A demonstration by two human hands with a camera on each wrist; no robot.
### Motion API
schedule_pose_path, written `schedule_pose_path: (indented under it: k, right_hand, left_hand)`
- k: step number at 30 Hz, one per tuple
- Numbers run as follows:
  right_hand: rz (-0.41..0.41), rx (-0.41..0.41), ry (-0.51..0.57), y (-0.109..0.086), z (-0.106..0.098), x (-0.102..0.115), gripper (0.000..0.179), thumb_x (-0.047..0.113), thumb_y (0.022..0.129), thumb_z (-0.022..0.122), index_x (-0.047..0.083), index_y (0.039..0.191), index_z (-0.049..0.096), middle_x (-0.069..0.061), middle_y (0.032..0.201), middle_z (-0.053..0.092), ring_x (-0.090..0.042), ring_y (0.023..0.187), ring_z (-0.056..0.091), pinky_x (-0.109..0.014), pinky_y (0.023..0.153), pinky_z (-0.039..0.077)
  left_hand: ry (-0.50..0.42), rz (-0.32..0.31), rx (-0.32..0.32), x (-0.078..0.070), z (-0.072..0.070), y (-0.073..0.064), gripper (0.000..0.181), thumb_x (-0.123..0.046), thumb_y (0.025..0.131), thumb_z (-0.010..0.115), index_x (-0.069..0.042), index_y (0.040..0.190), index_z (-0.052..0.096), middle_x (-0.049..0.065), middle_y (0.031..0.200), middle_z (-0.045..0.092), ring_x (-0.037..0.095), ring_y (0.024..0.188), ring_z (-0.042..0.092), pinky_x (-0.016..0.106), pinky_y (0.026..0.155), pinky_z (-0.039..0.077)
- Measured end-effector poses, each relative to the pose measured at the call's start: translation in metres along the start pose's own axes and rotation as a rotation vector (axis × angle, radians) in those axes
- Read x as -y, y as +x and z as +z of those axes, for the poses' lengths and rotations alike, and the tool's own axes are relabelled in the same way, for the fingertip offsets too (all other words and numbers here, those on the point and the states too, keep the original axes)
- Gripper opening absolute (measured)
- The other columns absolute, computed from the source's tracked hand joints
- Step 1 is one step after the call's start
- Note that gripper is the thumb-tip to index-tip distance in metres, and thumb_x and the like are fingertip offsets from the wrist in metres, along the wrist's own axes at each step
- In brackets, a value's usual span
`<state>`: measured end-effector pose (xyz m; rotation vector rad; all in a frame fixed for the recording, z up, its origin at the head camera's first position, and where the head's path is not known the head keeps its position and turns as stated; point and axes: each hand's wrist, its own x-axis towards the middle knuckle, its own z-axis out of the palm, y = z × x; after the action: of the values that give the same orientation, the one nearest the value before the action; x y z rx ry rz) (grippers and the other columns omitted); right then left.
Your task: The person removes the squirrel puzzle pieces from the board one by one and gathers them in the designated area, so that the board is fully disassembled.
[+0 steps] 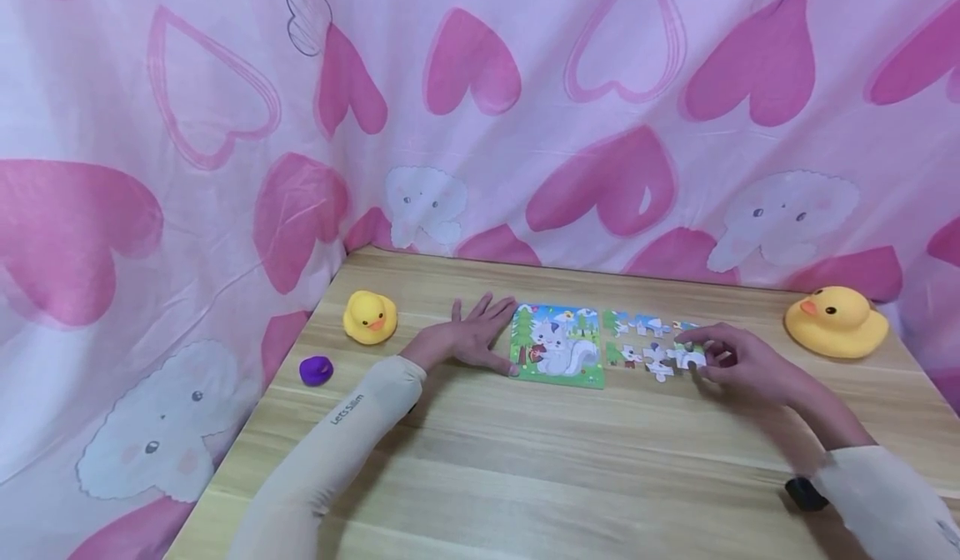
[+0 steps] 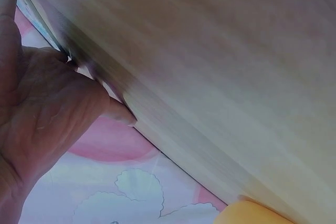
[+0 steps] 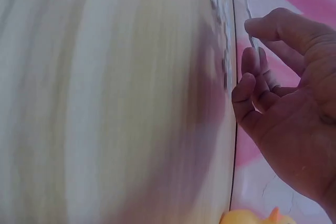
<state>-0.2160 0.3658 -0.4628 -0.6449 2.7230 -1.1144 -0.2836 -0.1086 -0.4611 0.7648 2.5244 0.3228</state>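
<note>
A square squirrel picture in a green scene lies on the wooden table. My left hand lies spread at its left side, fingertips and thumb at the picture's edge. To the right of it, loose jigsaw pieces lie in two rows. My right hand is over the right end of these rows. Between thumb and fingers it pinches a jigsaw piece, which the right wrist view shows edge-on and raised off the table. The hand partly covers the pieces at that end in the head view.
A small yellow duck and a purple toy stand on the left of the table. A bigger yellow duck sits at the back right. A pink heart-patterned curtain hangs behind and along the left.
</note>
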Motion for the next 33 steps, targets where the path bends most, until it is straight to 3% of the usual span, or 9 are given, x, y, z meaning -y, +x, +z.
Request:
schedule_pose_path:
  k: [3, 10, 24, 33]
  right_hand:
    - [0.011, 0.010, -0.023, -0.005, -0.003, -0.005, 0.049, -0.002, 0.089, 0.078, 0.009, 0.136, 0.067, -0.007, 0.101, 0.060, -0.009, 0.084, 0.055, -0.022, 0.067, 0.051]
    - [0.124, 0.070, -0.105, -0.010, -0.006, -0.011, 0.051, 0.008, 0.092, 0.078, 0.018, 0.141, 0.066, -0.008, 0.117, 0.058, -0.011, 0.094, 0.053, -0.020, 0.075, 0.051]
    - [0.077, 0.065, -0.107, -0.008, -0.001, -0.009, 0.049, 0.005, 0.092, 0.078, 0.015, 0.139, 0.067, -0.009, 0.124, 0.060, -0.012, 0.093, 0.053, -0.020, 0.075, 0.049]
    - [0.050, 0.025, -0.080, 0.006, 0.008, 0.011, 0.044, 0.014, 0.094, 0.080, 0.013, 0.137, 0.068, -0.011, 0.120, 0.061, -0.011, 0.090, 0.054, -0.023, 0.068, 0.052]
  left_hand:
    - [-0.001, -0.001, 0.000, 0.000, 0.000, -0.001, 0.125, -0.080, 0.086, 0.067, -0.025, 0.171, -0.007, -0.004, 0.181, -0.010, 0.032, 0.166, -0.019, 0.075, 0.124, -0.016]
    - [-0.012, -0.009, 0.005, 0.001, 0.002, 0.000, 0.125, -0.079, 0.086, 0.067, -0.026, 0.171, -0.007, -0.006, 0.181, -0.011, 0.030, 0.167, -0.019, 0.075, 0.125, -0.016]
    - [-0.002, -0.013, 0.007, 0.000, 0.001, -0.001, 0.126, -0.080, 0.085, 0.067, -0.027, 0.171, -0.008, -0.007, 0.180, -0.013, 0.029, 0.166, -0.021, 0.074, 0.125, -0.017]
    - [0.010, -0.014, 0.004, 0.000, 0.001, 0.000, 0.125, -0.079, 0.086, 0.068, -0.026, 0.171, -0.007, -0.007, 0.181, -0.012, 0.029, 0.166, -0.020, 0.075, 0.125, -0.016]
